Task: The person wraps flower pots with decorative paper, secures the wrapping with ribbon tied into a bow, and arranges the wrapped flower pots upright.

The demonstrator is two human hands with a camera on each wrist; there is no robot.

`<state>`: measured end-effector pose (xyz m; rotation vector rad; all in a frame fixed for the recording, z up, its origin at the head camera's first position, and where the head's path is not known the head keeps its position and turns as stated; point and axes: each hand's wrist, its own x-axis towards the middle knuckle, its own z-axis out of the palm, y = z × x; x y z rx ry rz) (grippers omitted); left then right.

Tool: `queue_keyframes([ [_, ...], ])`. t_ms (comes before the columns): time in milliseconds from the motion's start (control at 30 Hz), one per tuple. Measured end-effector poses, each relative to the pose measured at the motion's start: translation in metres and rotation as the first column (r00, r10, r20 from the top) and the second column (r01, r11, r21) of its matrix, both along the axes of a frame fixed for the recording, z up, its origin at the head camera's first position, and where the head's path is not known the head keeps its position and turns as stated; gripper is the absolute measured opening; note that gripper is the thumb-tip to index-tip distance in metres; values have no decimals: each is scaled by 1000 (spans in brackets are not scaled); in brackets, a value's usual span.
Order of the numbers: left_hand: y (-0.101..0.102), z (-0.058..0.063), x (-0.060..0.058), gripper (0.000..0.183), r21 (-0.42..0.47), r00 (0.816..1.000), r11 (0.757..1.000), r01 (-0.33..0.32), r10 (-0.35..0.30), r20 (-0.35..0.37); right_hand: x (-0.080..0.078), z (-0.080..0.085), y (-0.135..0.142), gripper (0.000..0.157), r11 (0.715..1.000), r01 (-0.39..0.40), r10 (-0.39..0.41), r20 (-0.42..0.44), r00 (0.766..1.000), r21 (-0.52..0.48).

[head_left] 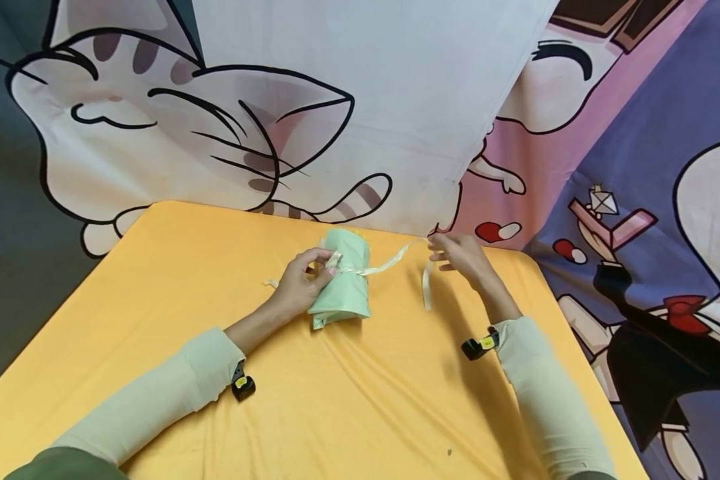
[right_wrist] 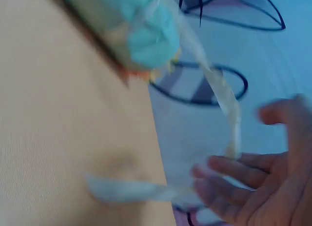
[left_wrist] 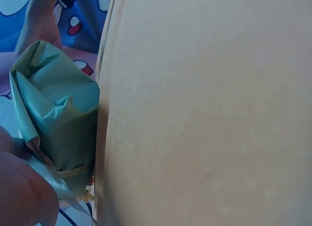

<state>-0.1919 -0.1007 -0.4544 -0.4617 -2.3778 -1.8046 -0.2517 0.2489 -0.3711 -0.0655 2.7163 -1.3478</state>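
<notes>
A pale green wrapped bundle lies on the yellow-covered table, a cream ribbon around its middle. Small orange and yellow bits show at one end in the right wrist view, too blurred to name. At the bundle's left side, my left hand pinches the ribbon between thumb and fingers. My right hand is off to the right, above the table's far edge. Over its loosely bent fingers runs the ribbon's long tail, the thumb standing apart, and the loose end hangs below.
The yellow table extends around the bundle and toward me. Behind its far edge hangs a cartoon-printed cloth, which continues down the right side. Each wrist carries a small black camera, such as the right one.
</notes>
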Motion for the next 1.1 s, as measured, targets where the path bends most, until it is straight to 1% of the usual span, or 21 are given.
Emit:
queue_keyframes([
  [67, 1, 0, 1, 27, -17, 1000, 1000, -20, 20, -22, -2, -1, -16, 52, 998, 2, -7, -75, 997, -70],
  [133, 2, 0, 2, 25, -33, 998, 999, -38, 37, -44, -4, 1, -34, 43, 992, -34, 10, -188, 982, -123],
  [233, 4, 0, 4, 22, -44, 996, 998, -53, 50, -68, -5, 5, -61, 28, 983, -126, 76, -334, 939, -133],
  [300, 5, 0, 5, 21, -46, 996, 997, -56, 53, -77, -4, 10, -78, 26, 970, -199, 132, -390, 911, -138],
  [400, 5, 1, 5, 20, -51, 995, 997, -57, 52, -84, -5, 14, -101, 24, 953, -289, 218, -450, 866, -94],
  [467, 6, 2, 5, 20, -53, 995, 997, -53, 48, -84, -6, 16, -115, 24, 934, -353, 283, -472, 835, -64],
  [567, 5, 3, 6, 18, -58, 996, 997, -46, 42, -74, -8, 17, -131, 26, 896, -442, 376, -470, 798, -34],
  [633, 5, 3, 6, 18, -59, 997, 997, -43, 39, -71, -9, 17, -140, 29, 865, -499, 430, -451, 782, -41],
  [700, 5, 2, 6, 17, -64, 997, 997, -44, 40, -72, -9, 17, -147, 32, 838, -542, 469, -424, 774, -63],
  [833, 5, 1, 4, 16, -70, 995, 996, -52, 46, -85, -12, 18, -159, 35, 795, -595, 507, -407, 760, -120],
  [1033, 4, 1, 4, 17, -74, 993, 995, -66, 58, -99, -16, 25, -176, 39, 726, -652, 517, -452, 727, -219],
  [1100, 4, 2, 4, 17, -69, 992, 995, -70, 63, -105, -17, 27, -181, 39, 712, -663, 521, -461, 718, -229],
])
